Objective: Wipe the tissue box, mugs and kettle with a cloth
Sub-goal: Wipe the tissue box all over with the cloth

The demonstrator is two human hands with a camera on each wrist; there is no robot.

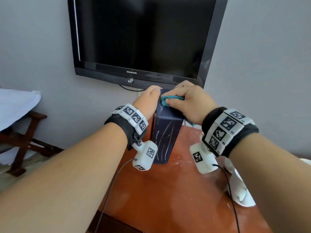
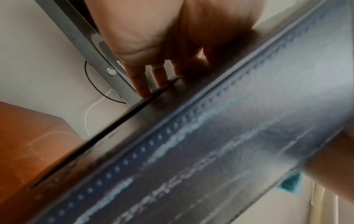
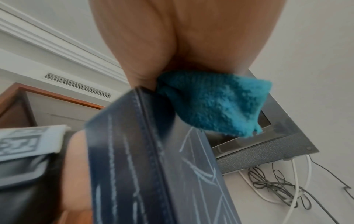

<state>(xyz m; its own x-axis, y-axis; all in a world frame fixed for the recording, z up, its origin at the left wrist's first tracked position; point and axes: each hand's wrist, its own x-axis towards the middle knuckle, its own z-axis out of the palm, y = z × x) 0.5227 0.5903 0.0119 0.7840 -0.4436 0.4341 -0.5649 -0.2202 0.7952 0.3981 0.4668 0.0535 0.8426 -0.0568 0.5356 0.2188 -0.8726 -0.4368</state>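
The left hand [image 1: 148,102] steadies the tall dark navy tissue box with pale chalk-like streaks [image 1: 164,140], its fingers [image 2: 142,84] reaching over the far upper edge, so it grasps the box near the top; the right hand [image 1: 190,103] is curled round a bunched teal terry cloth [image 1: 170,100] and presses it onto the box's top face; the box stands on end near the back edge of the reddish-brown wooden table [image 1: 168,190], towards its left corner, just below a black wall-mounted television [image 1: 143,39]; white objects [image 1: 239,187] lie by the table's right edge, half hidden by the right forearm, and I cannot tell whether they are the mugs or the kettle.

The box looks light and rigid, with smooth leather-like faces and stitched seams; standing on its narrow end it seems likely to tip or slide under a sideways wipe, so bracing it high on the side opposite the cloth seems sound; the cloth is soft and limp, best kept wadded in the palm; the wiping of the box appears under way, the other items not yet reached.
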